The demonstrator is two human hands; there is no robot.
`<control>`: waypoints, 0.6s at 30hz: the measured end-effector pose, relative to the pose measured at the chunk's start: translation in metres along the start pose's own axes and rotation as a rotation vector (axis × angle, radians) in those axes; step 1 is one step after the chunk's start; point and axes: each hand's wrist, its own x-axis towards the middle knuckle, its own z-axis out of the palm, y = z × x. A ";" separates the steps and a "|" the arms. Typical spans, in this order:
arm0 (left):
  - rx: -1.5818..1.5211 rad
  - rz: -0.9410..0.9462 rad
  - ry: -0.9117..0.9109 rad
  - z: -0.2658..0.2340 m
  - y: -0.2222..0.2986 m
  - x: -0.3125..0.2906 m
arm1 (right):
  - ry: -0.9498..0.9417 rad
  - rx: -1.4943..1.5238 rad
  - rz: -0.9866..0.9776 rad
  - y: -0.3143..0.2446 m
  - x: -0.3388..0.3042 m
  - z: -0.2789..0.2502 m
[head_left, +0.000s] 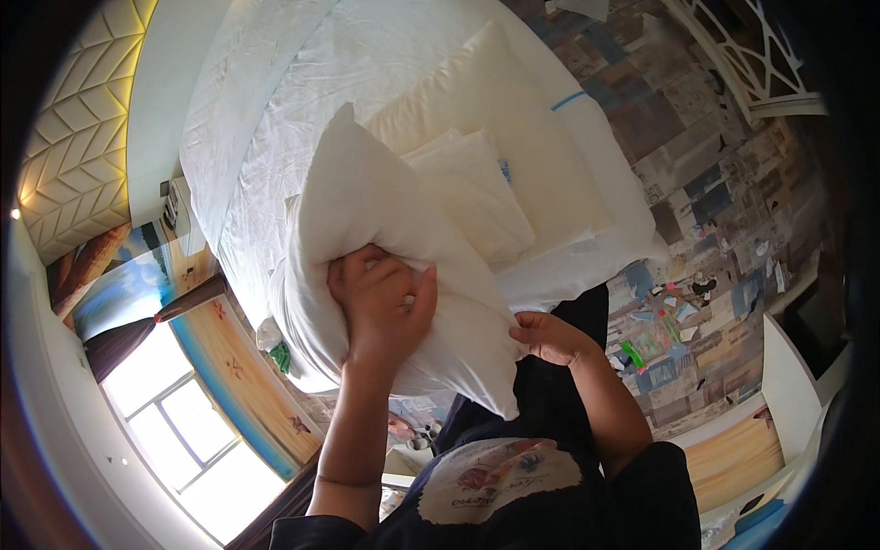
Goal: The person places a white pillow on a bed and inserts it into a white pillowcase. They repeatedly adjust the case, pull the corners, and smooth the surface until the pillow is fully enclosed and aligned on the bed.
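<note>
A plump white pillow [394,215] is tilted up in front of me at the near edge of the bed. My left hand [380,302] presses into its face, with bent fingers sinking into the fabric and the thumb raised. At the pillow's right edge, near the lower corner, my right hand [548,337] pinches the cloth between thumb and fingers. Behind it lies a second, cream-white pillow [550,165] flat on the bed. On that one rests a folded white cloth [472,192], partly hidden by the pillow I hold.
The bed [312,87] is spread with a wrinkled white sheet. Scattered scraps and a green item [632,354] litter the patterned floor [678,302] to the right. A bright window [188,422] and a tied dark curtain [124,348] are at left, a white lattice frame [761,55] far right.
</note>
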 end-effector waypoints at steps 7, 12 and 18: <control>-0.056 0.109 -0.032 -0.017 0.027 -0.001 | 0.239 -0.422 -0.181 -0.027 0.014 0.042; -0.233 -0.130 -0.001 -0.058 0.052 -0.063 | 0.126 -0.239 -0.300 -0.037 0.009 0.101; -0.068 -0.556 0.192 -0.123 0.055 -0.128 | -0.089 -0.523 -0.339 -0.010 0.024 0.207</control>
